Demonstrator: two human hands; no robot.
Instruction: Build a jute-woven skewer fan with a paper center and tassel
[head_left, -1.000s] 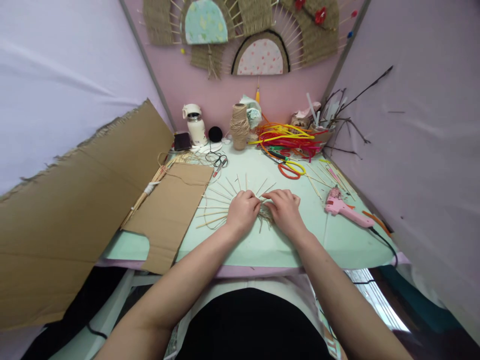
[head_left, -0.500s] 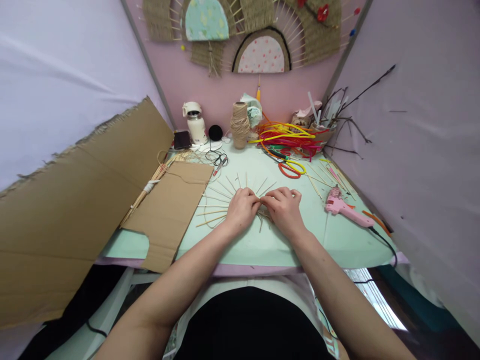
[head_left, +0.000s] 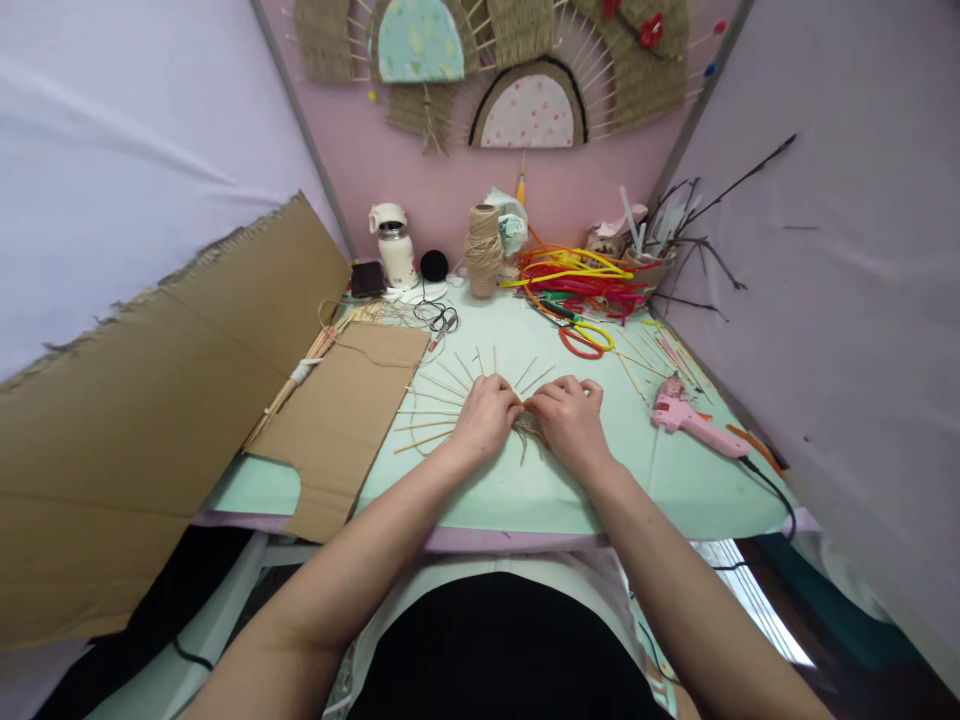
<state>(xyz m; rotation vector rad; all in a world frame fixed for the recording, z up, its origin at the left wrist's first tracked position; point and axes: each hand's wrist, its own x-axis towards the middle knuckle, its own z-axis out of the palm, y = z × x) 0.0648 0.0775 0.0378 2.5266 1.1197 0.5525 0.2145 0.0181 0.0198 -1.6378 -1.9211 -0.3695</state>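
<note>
I see the bare right hand [head_left: 570, 415] has closed in on the bare left hand [head_left: 487, 415], concentrating work at one spot: fingertips pressed together, contents indiscernible. Slender pale-wood sticks [head_left: 426, 412] radiate around them, nine to one o'clock.

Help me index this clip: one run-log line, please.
left hand: fingertips at fan of sticks | right hand: fingertips beside left's | glue gun: lying at right

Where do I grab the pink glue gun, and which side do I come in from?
Probably by the handle of the pink glue gun, your right hand coming from above on the near side. It lies flat, handle slanting right and toward you, away from the nozzle end; the cord leaves the handle's tip, so grip short of that.
</note>
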